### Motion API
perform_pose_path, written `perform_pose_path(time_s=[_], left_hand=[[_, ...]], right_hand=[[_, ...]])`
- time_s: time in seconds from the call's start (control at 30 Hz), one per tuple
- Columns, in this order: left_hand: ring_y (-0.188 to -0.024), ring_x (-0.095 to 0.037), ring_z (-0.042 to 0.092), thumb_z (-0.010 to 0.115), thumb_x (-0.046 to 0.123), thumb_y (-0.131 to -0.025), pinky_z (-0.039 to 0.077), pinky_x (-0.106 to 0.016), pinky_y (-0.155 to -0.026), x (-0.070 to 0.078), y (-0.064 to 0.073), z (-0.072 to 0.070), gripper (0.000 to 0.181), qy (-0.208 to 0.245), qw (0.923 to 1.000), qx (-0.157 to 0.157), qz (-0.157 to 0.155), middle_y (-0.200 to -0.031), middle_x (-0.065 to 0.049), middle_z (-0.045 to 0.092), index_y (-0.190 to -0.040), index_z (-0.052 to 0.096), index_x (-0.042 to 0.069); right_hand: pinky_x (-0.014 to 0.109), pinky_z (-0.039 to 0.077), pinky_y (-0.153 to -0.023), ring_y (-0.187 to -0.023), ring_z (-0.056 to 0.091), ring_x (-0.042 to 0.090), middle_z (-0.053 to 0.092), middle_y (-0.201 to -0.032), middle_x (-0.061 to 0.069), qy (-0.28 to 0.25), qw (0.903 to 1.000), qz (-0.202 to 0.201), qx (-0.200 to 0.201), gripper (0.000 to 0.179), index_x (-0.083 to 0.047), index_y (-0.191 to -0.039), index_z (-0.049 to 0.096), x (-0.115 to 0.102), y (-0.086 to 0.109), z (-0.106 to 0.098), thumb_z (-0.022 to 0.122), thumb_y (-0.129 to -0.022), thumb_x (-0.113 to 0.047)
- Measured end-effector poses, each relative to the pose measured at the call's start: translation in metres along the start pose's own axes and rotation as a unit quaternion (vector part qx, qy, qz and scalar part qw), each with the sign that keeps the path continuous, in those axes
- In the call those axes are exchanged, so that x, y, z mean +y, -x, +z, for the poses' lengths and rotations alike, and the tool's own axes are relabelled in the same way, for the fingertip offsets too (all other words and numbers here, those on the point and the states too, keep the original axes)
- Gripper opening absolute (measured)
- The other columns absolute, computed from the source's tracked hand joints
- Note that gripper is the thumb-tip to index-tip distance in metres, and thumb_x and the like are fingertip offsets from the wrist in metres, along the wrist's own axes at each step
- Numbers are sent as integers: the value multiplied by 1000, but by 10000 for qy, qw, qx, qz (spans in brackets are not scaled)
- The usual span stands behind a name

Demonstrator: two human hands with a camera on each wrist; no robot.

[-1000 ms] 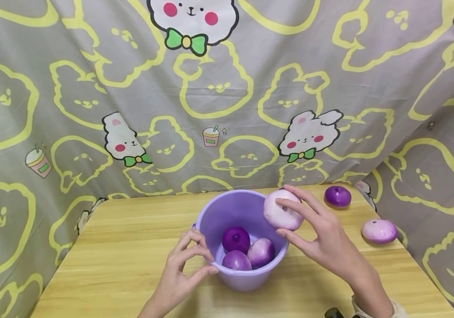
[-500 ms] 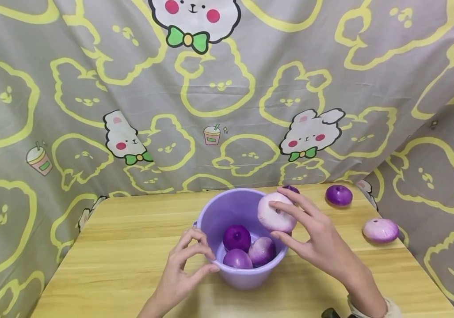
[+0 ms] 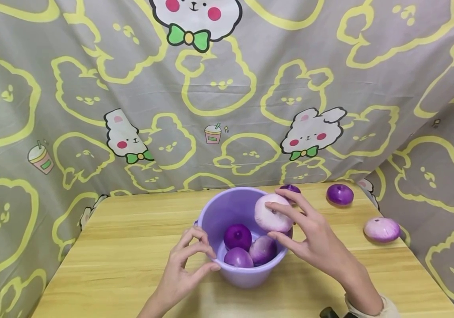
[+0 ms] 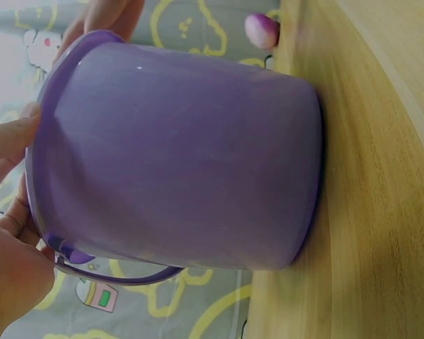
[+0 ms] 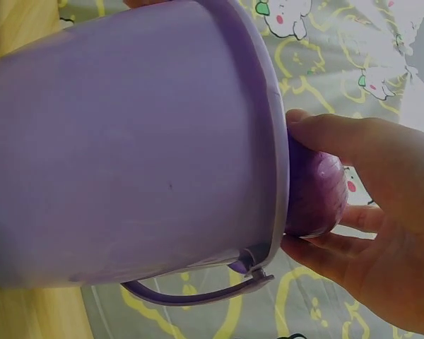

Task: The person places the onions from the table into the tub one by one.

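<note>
A purple bucket (image 3: 246,279) stands upright on the table with three onions at its bottom: a dark one (image 3: 237,237), a mid-purple one (image 3: 238,258) and a paler one (image 3: 264,251). My left hand (image 3: 187,260) pinches the bucket's left rim between thumb and fingers. Over the right part of the opening, my right hand (image 3: 316,238) holds a pale pinkish-white onion (image 3: 270,214), thumb below and fingers across its top and face. In the right wrist view that onion (image 5: 314,191) shows purple, at the rim. The bucket wall hides its far side there.
A dark purple onion (image 3: 290,190) sits behind my right hand, partly covered. Another dark onion (image 3: 340,194) lies at the back right, and a pale one (image 3: 382,229) near the table's right edge. A patterned curtain (image 3: 227,97) surrounds the wooden table (image 3: 131,247).
My right hand has carried the pale onion left and slightly down, further over the bucket. The dark onion behind it has come into view. My left hand stays at the rim.
</note>
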State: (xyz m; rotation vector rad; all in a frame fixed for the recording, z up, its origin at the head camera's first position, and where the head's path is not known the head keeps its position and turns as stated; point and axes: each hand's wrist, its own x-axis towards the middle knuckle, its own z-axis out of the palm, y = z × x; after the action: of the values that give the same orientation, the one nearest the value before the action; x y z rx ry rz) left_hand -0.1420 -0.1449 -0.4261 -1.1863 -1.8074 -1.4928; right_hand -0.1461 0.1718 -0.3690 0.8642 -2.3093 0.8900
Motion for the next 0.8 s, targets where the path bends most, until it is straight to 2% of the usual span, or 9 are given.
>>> perform_pose_path(time_s=[0.07, 0.17, 0.53, 0.8], left_hand=[[-107, -26, 52, 86, 4, -78, 34, -40, -117, 0, -1, 1, 22, -3, 10000, -1, 12, -98, -8, 55, -92, 70, 8], [-106, -26, 52, 87, 5, -78, 33, -40, -117, 1, -2, 2, 21, -29, 10000, 9, 46, -98, -7, 55, -91, 70, 8], [-103, -28, 51, 86, 2, -78, 34, -41, -117, 5, -6, 2, 22, 42, 10000, -25, 80, -97, -8, 54, -92, 70, 8], [-105, -26, 51, 86, 4, -79, 32, -42, -119, 3, -4, 1, 21, 25, 10000, -12, 52, -97, -8, 54, -92, 70, 8]], right_hand=[[14, 47, -88, -129, 54, 23, 46, -151, 4, -18, 10000, -1, -8, 63, -25, -138, 63, 0, 0, 1, 89, -81, -22], [14, 47, -87, -128, 55, 23, 46, -151, 4, -48, 10000, -38, -4, 63, -24, -138, 64, 1, 0, 2, 89, -80, -20], [16, 42, -107, -134, 54, 26, 48, -152, 5, -186, 9998, -95, -47, 60, -22, -135, 65, 2, -1, 4, 89, -80, -18], [17, 41, -108, -135, 53, 25, 48, -153, 7, -178, 9997, -81, -139, 58, -22, -135, 65, 4, -1, 7, 89, -81, -20]])
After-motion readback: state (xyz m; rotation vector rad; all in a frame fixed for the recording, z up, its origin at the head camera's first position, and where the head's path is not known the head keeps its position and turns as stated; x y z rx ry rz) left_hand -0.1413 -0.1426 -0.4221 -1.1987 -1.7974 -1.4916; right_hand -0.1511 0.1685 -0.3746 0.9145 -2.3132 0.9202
